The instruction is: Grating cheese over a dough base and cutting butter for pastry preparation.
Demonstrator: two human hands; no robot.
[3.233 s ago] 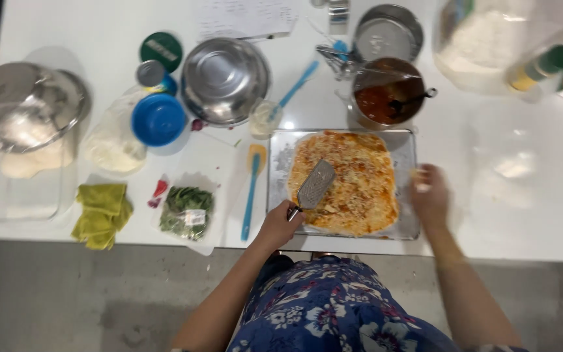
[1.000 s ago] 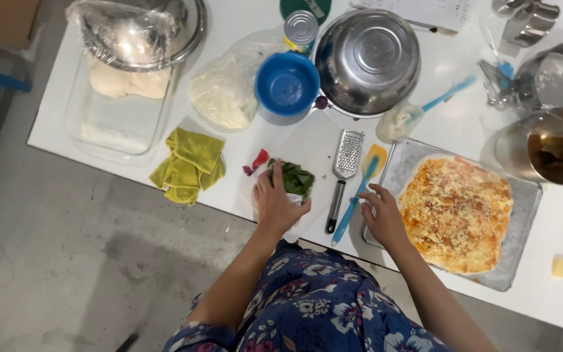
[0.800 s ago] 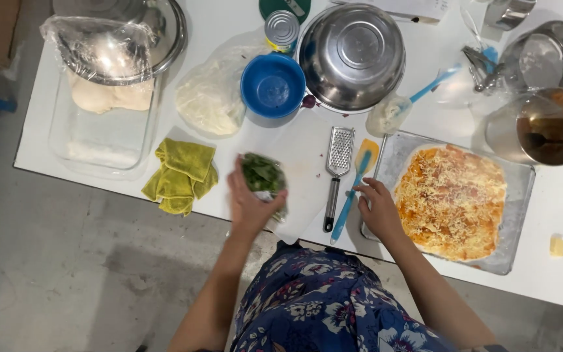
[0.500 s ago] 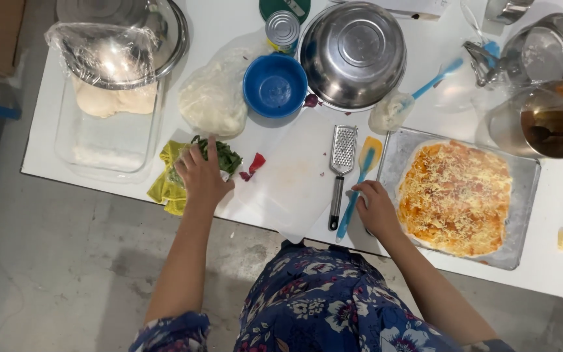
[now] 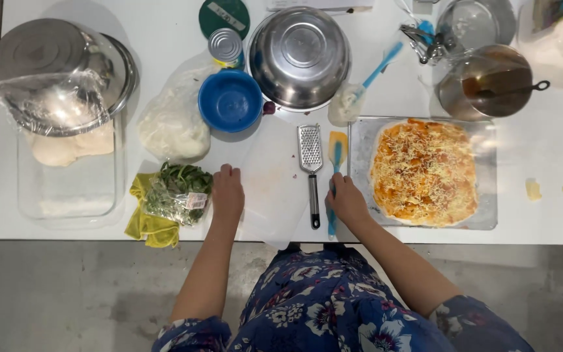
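Observation:
My left hand (image 5: pixel 227 193) rests on the white table beside a clear bag of green leaves (image 5: pixel 177 191), holding nothing. The bag lies on a yellow cloth (image 5: pixel 146 221). My right hand (image 5: pixel 346 202) lies closed over the handle of a blue spatula with an orange blade (image 5: pixel 337 151). A metal hand grater (image 5: pixel 310 156) lies just left of the spatula. To the right, a pizza topped with grated cheese (image 5: pixel 423 171) sits on a metal tray (image 5: pixel 489 221).
A blue bowl (image 5: pixel 230 100), a tin can (image 5: pixel 226 47), a steel bowl (image 5: pixel 300 57), a bag of dough (image 5: pixel 174 127), a glass dish (image 5: pixel 66 189) with a wrapped bowl (image 5: pixel 50 104), and a sauce pot (image 5: pixel 487 81) crowd the back. The table edge runs below my hands.
My left hand picked up the bag of greens, carried it left, set it on the yellow cloth and let go. My right hand stayed on the spatula.

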